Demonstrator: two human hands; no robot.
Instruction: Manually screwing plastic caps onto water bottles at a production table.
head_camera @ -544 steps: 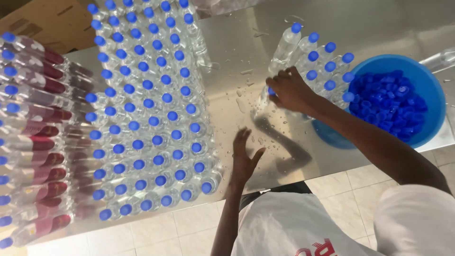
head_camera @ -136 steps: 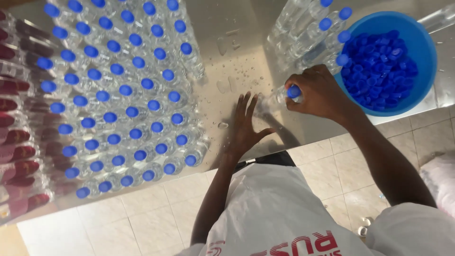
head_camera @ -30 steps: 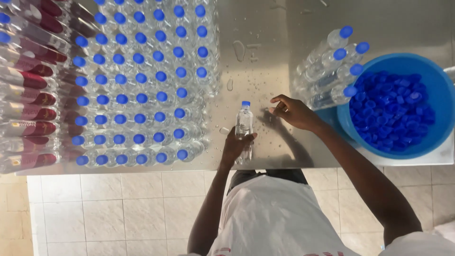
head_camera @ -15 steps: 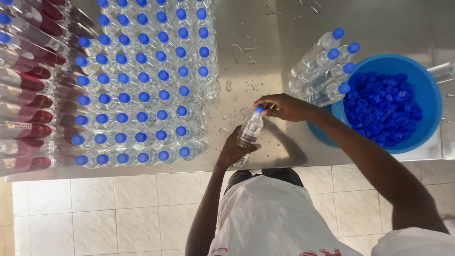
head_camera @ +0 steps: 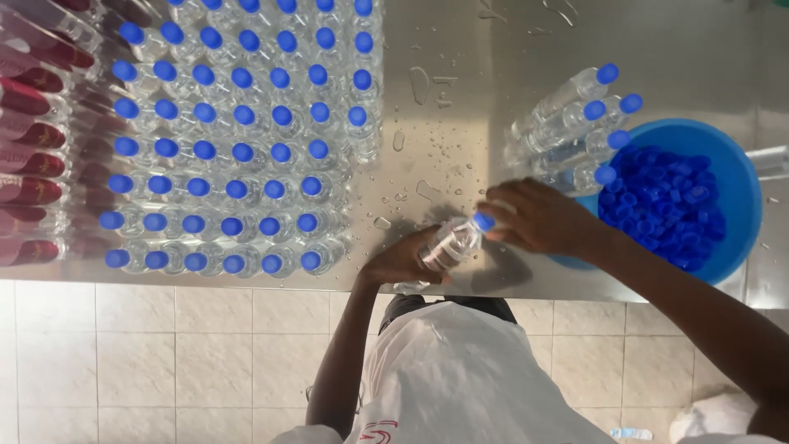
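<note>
My left hand (head_camera: 403, 261) grips the body of a small clear water bottle (head_camera: 450, 243), tilted over the front edge of the wet steel table (head_camera: 460, 107). My right hand (head_camera: 538, 218) is closed around the bottle's blue cap (head_camera: 484, 222). Just right of my right hand sits a blue bowl (head_camera: 723, 177) heaped with loose blue caps (head_camera: 662, 201). Several capped bottles (head_camera: 575, 115) stand close behind the bowl's left rim.
A large block of capped bottles (head_camera: 238, 140) in rows fills the table's left half. Red-labelled wrapped bottle packs (head_camera: 37, 148) lie at the far left. Water drops spot the steel. Tiled floor (head_camera: 164, 362) lies below the table edge.
The bottle stood upright in my left hand a second ago with my right hand beside it. My right hand has since closed on the cap and the bottle has tilted to the right.
</note>
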